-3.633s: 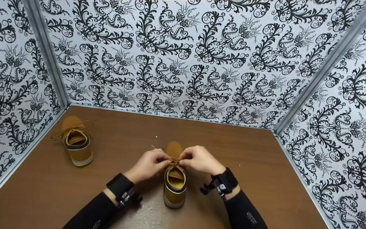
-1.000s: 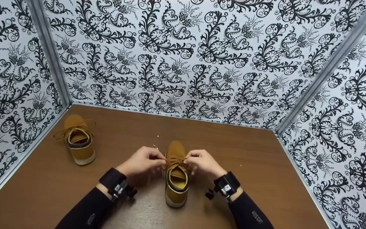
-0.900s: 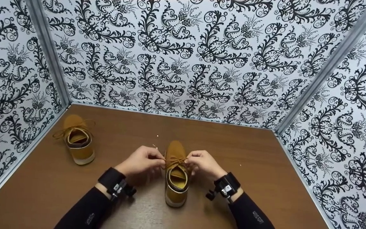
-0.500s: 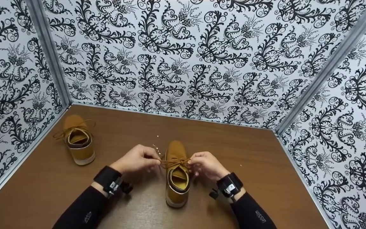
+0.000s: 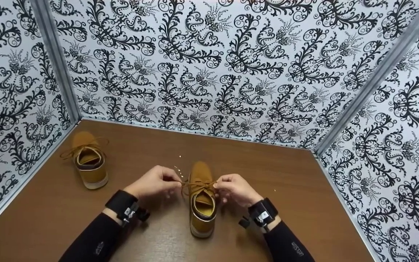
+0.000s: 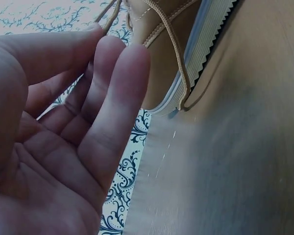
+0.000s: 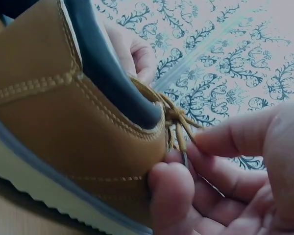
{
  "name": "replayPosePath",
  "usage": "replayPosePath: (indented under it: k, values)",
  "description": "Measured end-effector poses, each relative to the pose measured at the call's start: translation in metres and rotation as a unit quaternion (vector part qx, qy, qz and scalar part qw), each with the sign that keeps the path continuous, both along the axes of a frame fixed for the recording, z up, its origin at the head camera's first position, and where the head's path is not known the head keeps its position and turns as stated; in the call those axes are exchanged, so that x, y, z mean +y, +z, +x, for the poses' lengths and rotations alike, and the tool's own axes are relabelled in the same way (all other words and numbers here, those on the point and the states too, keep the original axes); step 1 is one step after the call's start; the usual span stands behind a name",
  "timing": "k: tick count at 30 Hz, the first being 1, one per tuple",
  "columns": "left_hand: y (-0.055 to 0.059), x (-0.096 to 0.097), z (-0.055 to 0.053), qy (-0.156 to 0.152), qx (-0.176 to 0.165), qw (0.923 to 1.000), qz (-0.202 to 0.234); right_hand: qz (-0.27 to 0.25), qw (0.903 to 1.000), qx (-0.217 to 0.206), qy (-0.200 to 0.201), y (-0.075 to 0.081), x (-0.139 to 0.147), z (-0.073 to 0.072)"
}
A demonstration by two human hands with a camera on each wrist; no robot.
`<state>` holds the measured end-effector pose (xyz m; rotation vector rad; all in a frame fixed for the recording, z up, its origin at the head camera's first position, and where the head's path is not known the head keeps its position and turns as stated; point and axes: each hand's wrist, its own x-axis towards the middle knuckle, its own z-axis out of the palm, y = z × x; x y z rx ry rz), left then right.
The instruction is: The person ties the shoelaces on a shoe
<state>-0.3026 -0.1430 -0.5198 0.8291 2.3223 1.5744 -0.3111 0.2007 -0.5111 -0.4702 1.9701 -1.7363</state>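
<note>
A tan lace-up shoe stands on the table, toe pointing away from me. My left hand pinches a shoelace loop between thumb and index finger, left of the shoe. On the other side, my right hand pinches the lace close to the knot. The right wrist view shows the knot at the top of the tongue, with lace strands running into the right fingertips. In the left wrist view a loose lace end hangs down the shoe's side to the table; the other left fingers are loosely bent.
A second tan shoe, its lace tied in a bow, stands at the table's far left. Small pale bits lie on the brown table beyond my left hand. Patterned walls with grey metal posts enclose the table's back and sides.
Both hands have moved apart from the knot, the left one farther, drawing the lace outward. The left loop now reaches clear of the shoe's side. Both shoes stay in place.
</note>
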Motion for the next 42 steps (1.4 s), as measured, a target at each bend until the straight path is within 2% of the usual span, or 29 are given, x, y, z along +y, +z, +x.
replayPosePath:
  k: [3,6,11,15,22,27,31,34,36,39,42]
  values:
    - [-0.001,0.006,0.003,0.0,-0.004,1.0,-0.004,0.012,0.9998,0.007,0.013,0.001,0.001,0.0]
    - [-0.001,0.014,0.006,0.003,0.002,1.0,-0.007,0.045,0.9981,0.035,0.024,0.002,0.002,0.0]
    - [-0.002,0.027,0.01,0.028,0.046,0.9985,-0.003,0.112,0.9877,0.1,0.044,0.006,0.005,0.0]
    - [-0.003,0.033,0.012,0.044,0.068,0.9967,0.0,0.147,0.9806,0.12,0.049,0.007,0.01,-0.002]
    - [-0.005,0.035,0.012,0.057,0.075,0.9956,0.003,0.21,0.9659,0.145,0.045,0.007,0.017,-0.005]
    - [-0.005,0.035,0.012,0.06,0.052,0.9967,0.013,0.236,0.9595,0.15,0.035,0.006,0.018,-0.004]
    - [-0.006,0.035,0.013,0.066,0.05,0.9964,0.018,0.274,0.9465,0.17,0.012,0.004,0.016,-0.004]
    - [-0.007,0.036,0.013,0.065,0.058,0.996,0.019,0.293,0.9387,0.182,0.011,0.003,0.015,-0.004]
    - [-0.007,0.038,0.013,0.063,0.063,0.9959,0.018,0.283,0.9418,0.18,0.02,0.002,0.014,-0.004]
    - [-0.007,0.04,0.015,0.065,0.066,0.9957,0.007,0.243,0.9559,0.158,0.043,0.002,0.013,-0.005]
    - [-0.007,0.043,0.016,0.071,0.071,0.995,-0.004,0.216,0.9645,0.144,0.052,0.003,0.012,-0.005]
